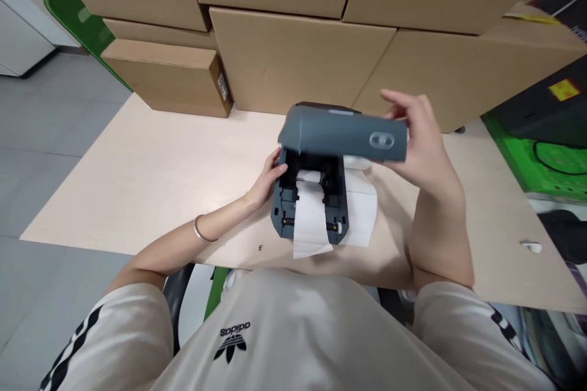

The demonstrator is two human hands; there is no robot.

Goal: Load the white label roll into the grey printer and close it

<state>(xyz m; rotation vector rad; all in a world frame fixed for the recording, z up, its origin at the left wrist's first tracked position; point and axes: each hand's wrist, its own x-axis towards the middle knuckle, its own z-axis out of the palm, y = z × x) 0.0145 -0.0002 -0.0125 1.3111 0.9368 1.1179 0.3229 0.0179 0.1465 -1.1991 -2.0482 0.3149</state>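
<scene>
Printer base: dark grey printer base (287, 195) sits on the pale table (183, 177) right in front of you, near the front edge. Its narrow front faces your chest, which likely puts the inside in easy reach and sight.

Lid: matching grey lid (342, 131) is up off the base, slanting out past its right side. Whether a hinge joins the two is hidden.

Right hand: your right hand (428, 146) grasps the lid at its far right end, fingers partly out of sight behind it. Holding the end probably gives you the most say over its swing.

Left hand: your left hand (266, 183) grips the base's left wall, thumb at the rim, other fingers partly covered. Reads as a brace, so the base doesn't slide while the lid is handled.

Paper strip: white paper strip (312, 220) runs from the paper roll (309, 176) inside, out over the front lip. The overhang seems meant to leave a free end.

Loose paper: white sheet (362, 214) lies flat just beside the base's right wall, partly under the lid.

Backdrop: stacked cardboard boxes (298, 55) stand behind the printer; a flatter box (160, 76) leans in at back left.
</scene>
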